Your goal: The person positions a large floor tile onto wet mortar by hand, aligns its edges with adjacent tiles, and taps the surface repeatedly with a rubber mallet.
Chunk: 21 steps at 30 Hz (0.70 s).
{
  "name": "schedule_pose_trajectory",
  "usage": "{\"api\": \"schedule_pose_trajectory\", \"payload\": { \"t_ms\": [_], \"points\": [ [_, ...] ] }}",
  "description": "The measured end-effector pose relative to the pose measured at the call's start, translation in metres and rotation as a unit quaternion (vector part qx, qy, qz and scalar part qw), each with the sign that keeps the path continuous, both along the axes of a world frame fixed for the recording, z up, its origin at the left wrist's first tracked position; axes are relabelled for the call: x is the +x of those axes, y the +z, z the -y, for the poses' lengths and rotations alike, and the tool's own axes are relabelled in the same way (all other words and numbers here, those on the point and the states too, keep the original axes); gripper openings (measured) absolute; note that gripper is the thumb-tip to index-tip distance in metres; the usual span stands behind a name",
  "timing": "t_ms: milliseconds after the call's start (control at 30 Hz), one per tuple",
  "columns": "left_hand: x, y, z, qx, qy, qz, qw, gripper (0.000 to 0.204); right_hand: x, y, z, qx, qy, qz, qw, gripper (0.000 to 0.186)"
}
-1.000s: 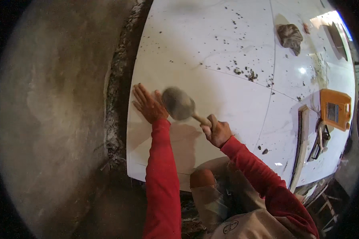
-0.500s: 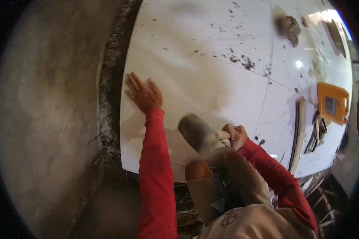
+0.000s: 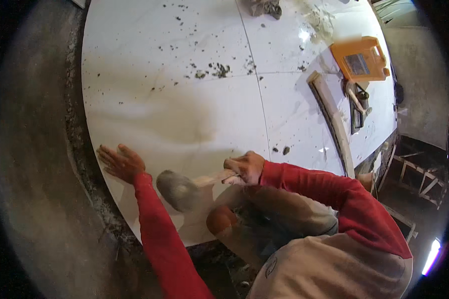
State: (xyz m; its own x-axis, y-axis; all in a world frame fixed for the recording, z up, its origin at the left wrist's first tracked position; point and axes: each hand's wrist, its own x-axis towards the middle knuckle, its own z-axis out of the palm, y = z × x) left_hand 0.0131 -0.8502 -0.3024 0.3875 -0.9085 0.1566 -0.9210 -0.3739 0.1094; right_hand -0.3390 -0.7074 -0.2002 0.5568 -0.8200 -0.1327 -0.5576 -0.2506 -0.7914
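My right hand (image 3: 245,168) is closed around the wooden handle of a mallet. The mallet's thick grey head (image 3: 177,190) points left, over the large white floor tile (image 3: 224,117); whether it touches the tile I cannot tell. Near the tile's left edge my left hand (image 3: 122,163) lies flat with the fingers stretched out, holding nothing. My bent knee (image 3: 221,219) is just below the mallet head.
Dark crumbs of mortar (image 3: 219,70) are scattered over the tiles. At the right lie a long wooden batten (image 3: 330,119), a trowel (image 3: 356,107) and an orange jerrycan (image 3: 360,60). A dark gap (image 3: 77,134) runs between tile and wall at the left.
The view has turned, so the tiles sit further left and lower. The mallet head is now nearer my left hand, its handle showing more. My left hand stays flat near the tile's edge.
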Motion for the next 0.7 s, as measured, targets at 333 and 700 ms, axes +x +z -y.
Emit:
{"api": "schedule_pose_trajectory", "payload": {
  "t_ms": [333,700],
  "points": [
    [0.025,0.004,-0.006,-0.017,-0.125,-0.027,0.992,0.071,0.031,-0.006,0.009,0.057,-0.033,-0.023,0.998,0.042],
    [0.049,0.02,-0.017,0.02,-0.199,-0.102,0.974,0.069,0.06,-0.012,0.018,0.023,0.031,-0.075,0.996,0.041]
  ]
}}
